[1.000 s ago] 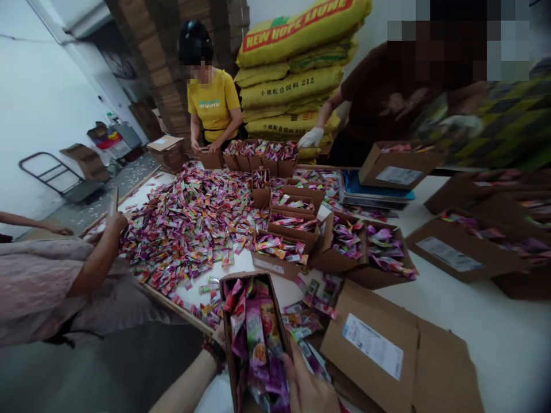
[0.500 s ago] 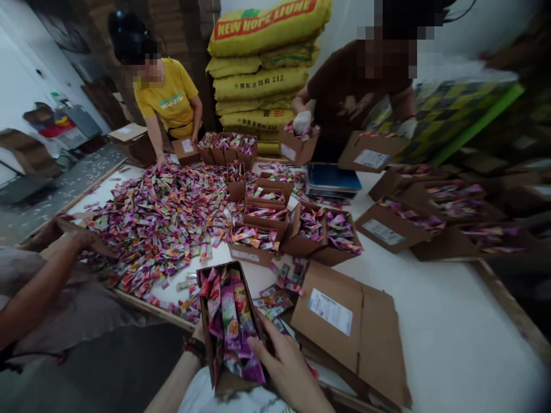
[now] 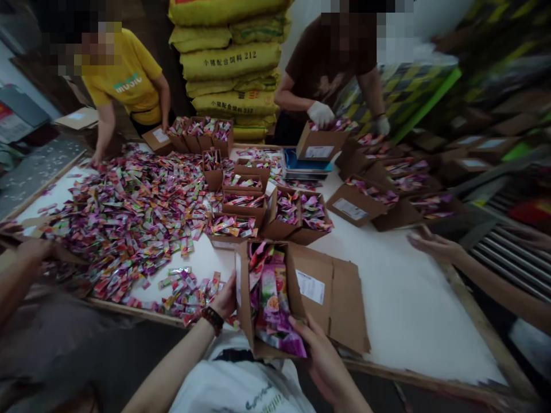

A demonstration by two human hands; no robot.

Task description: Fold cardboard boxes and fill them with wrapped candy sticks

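Since the earlier frame, the person's two hands have carried the box of packets [image 3: 267, 298] up from the bottom edge of the head view, away from their body. It now stands at lower centre, against an opened carton [image 3: 329, 298] with a white label. I cannot tell whether it sits inside that carton. The left hand [image 3: 222, 299] holds the box's left wall, its fingers [image 3: 228, 295] spread and bent against the cardboard, with a beaded bracelet [image 3: 212, 319] on the wrist. The right hand [image 3: 322, 358] grips the box's lower right corner, its fingers [image 3: 299, 327] curled up against the packets at the rim.

Just left of the box, loose packets [image 3: 185, 295] lie on the white surface [image 3: 408, 304], which runs to the lower right. A large heap of packets [image 3: 129, 221] spreads across the left half, with another person's hand [image 3: 34, 250] in it at the left edge. A person in a yellow shirt [image 3: 123, 77] reaches into the heap at upper left. At upper centre, a person in a brown shirt [image 3: 327, 63] has a gloved hand [image 3: 321, 113] over a filled box [image 3: 321, 143]. More filled boxes [image 3: 243, 201] crowd the middle, and a bare hand [image 3: 433, 245] hovers at right. Stacked feed sacks [image 3: 228, 60] rise at the top.
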